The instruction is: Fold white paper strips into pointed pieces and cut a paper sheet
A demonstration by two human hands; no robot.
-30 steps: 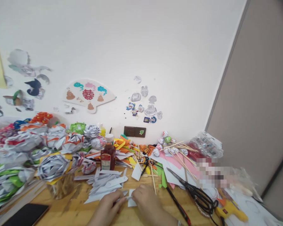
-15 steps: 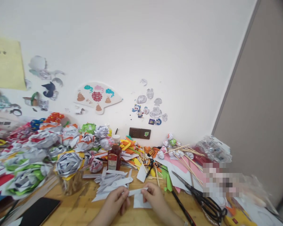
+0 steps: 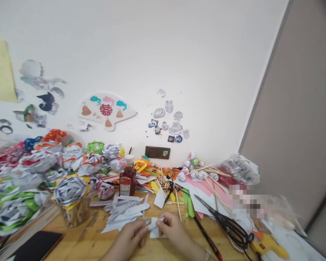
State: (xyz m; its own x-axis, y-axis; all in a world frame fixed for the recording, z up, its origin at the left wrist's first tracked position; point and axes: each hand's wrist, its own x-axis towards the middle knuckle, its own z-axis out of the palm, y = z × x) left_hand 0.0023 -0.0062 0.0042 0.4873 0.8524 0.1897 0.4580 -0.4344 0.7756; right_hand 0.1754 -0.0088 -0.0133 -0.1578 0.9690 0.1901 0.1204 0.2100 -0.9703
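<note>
My left hand (image 3: 130,235) and my right hand (image 3: 171,227) are close together over the front of the wooden table. Between them they pinch a small white paper strip (image 3: 153,225), the left at one end and the right at the other. Beneath the strip, a white paper sheet (image 3: 153,235) lies on the table, partly covered by my right hand. Just beyond my left hand is a loose pile of white paper strips (image 3: 125,210). Another white paper piece (image 3: 159,198) rests farther back.
Paper flowers (image 3: 70,190) crowd the left side, near a dark phone-like slab (image 3: 38,246). A bottle of red-brown liquid (image 3: 128,179) stands behind the strips. To the right lie black scissors (image 3: 233,228), a dark pen-like stick (image 3: 208,237), wooden sticks (image 3: 217,192) and a yellow glue gun (image 3: 271,244).
My hands have drawn closer together, and less of the strip shows between them. The whole view has shifted slightly, so things on the table appear farther left.
</note>
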